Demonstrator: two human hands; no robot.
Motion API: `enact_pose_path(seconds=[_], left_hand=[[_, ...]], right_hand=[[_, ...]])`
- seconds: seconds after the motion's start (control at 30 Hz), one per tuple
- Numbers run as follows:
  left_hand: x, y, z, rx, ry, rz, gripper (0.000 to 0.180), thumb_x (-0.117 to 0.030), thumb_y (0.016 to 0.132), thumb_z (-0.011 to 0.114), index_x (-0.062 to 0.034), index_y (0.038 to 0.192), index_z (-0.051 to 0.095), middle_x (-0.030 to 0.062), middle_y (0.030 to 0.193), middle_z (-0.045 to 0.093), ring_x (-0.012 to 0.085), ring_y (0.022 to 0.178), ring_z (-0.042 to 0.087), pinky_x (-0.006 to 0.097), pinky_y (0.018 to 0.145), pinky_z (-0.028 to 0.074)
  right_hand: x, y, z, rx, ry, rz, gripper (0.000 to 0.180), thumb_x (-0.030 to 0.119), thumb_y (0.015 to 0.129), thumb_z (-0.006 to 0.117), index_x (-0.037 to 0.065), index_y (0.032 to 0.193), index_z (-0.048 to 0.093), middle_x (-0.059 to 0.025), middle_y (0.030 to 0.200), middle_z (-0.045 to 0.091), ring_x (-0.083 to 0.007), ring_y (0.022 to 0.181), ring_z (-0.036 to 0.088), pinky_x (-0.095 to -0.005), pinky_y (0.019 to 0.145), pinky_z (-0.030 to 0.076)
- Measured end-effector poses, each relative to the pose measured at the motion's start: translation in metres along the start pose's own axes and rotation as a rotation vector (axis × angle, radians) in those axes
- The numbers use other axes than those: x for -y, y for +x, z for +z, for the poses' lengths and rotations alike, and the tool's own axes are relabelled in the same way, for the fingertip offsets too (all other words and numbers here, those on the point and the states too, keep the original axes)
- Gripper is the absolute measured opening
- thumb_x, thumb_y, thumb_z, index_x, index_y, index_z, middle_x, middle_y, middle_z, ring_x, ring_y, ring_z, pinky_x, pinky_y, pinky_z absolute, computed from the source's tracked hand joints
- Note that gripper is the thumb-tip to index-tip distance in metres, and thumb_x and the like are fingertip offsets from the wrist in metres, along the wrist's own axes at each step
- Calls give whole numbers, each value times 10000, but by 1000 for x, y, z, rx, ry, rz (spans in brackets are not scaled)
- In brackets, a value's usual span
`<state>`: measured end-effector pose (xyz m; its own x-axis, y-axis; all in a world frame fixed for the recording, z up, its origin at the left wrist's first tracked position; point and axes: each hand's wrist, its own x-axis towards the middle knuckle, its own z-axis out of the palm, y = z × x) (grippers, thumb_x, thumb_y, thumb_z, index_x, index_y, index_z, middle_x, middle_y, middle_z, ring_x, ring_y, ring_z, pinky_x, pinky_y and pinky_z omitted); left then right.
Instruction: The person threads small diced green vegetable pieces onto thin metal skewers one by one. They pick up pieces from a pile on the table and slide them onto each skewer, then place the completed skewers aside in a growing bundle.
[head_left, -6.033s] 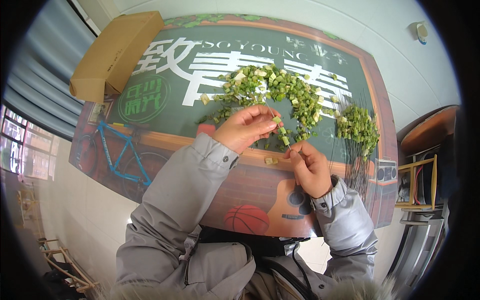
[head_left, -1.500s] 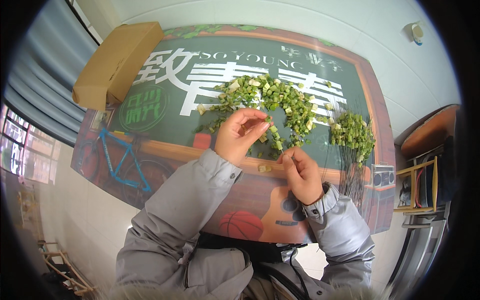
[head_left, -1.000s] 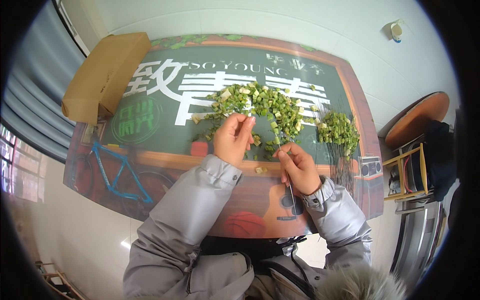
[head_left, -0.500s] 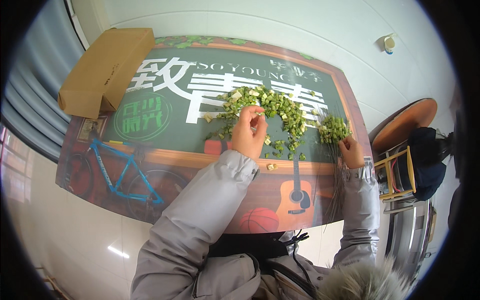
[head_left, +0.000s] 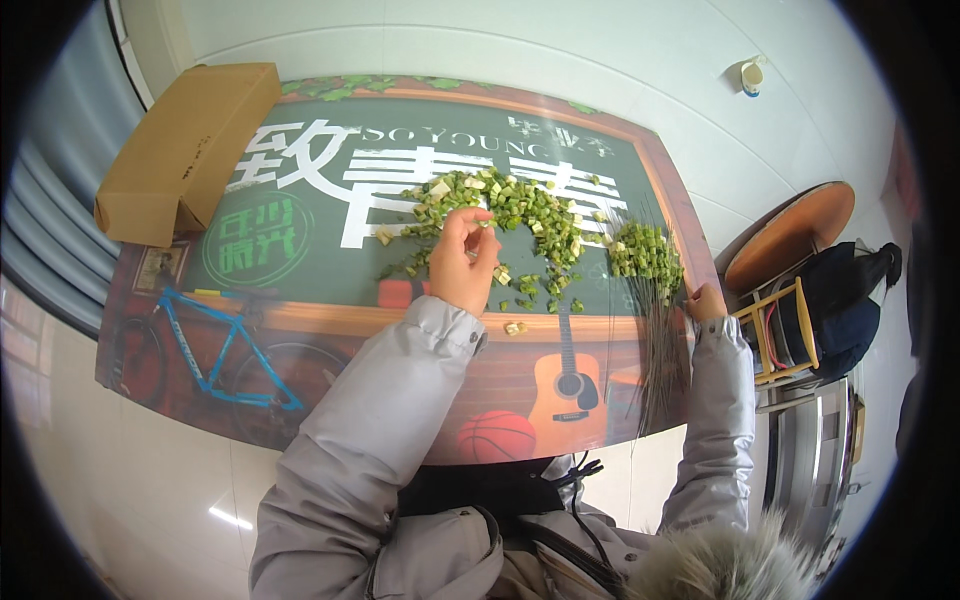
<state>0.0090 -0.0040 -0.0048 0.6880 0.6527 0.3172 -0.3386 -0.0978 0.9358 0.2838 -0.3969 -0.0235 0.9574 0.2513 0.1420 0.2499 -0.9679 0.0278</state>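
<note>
On the printed tabletop, a picture of a green chalkboard framed in wood, lies a loose heap of chopped green stalk pieces, spread across the white lettering near the table's middle. The left hand rests at the near edge of that heap, palm turned inward, wrist toward the person and fingers curled forward, with thumb and forefinger pinched together on what looks like a single small green piece; the piece itself is too small to make out. Its grey padded sleeve runs back from the wrist toward the lower edge.

Right of the heap, close to the table's right edge, lies a bundle of thin green stems. Its long axis runs from the far side of the table toward the person, with a cluster of cut pale-green ends at the far end and the dark, thin tails fanning out toward the near edge, beside the printed guitar. The right hand sits at the right side of this bundle, just beside the table's right edge, touching or nearly touching the stems; its fingers are bent, but whether they close on anything cannot be told. The right arm reaches out straight along that edge.

At the table's far left corner lies a flat brown cardboard box. Off the table's right side stands a round wooden stool.
</note>
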Motion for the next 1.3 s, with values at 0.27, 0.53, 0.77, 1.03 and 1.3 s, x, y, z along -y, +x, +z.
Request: enact_pose_path(seconds=[0.27, 0.53, 0.77, 1.03, 1.3], left_hand=[[-2, 0, 1, 18, -32, -32, 141, -45, 896, 488, -23, 1035, 476, 36, 779, 552, 75, 634, 498, 209, 577, 430], [-2, 2, -1, -18, -59, -10, 123, -50, 897, 489, -16, 1015, 493, 37, 797, 561, 76, 630, 502, 208, 583, 436], [-6, 15, -16, -114, -41, 11, 140, -54, 891, 492, -30, 1029, 489, 47, 751, 564, 74, 611, 502, 213, 576, 426], [-5, 27, -34, -250, -34, -14, 149, -62, 877, 505, -32, 1022, 488, 43, 728, 572, 80, 592, 519, 218, 562, 427], [0, 29, -36, -221, -30, -12, 138, -65, 879, 510, -34, 1011, 484, 41, 750, 573, 82, 615, 527, 218, 573, 435]], right_hand=[[5, 12, -27, 366, -25, 106, 412, 306, 653, 674, -63, 832, 643, -257, 795, 627, -357, 790, 632, -397, 679, 486], [12, -9, -36, 301, 356, 76, 294, 254, 775, 536, -40, 753, 533, -173, 621, 576, -270, 546, 589, -384, 498, 466], [59, -38, -99, 154, 988, -114, 17, 32, 844, 417, 38, 854, 430, -65, 548, 485, -121, 399, 455, -249, 352, 382], [207, -108, -110, 688, 1474, -230, 44, 102, 919, 440, 71, 951, 441, -47, 636, 499, -125, 526, 493, -244, 483, 415], [254, -110, -70, 628, 1531, -378, 261, 261, 963, 415, 74, 782, 441, -13, 571, 444, -79, 447, 396, -204, 424, 325]])
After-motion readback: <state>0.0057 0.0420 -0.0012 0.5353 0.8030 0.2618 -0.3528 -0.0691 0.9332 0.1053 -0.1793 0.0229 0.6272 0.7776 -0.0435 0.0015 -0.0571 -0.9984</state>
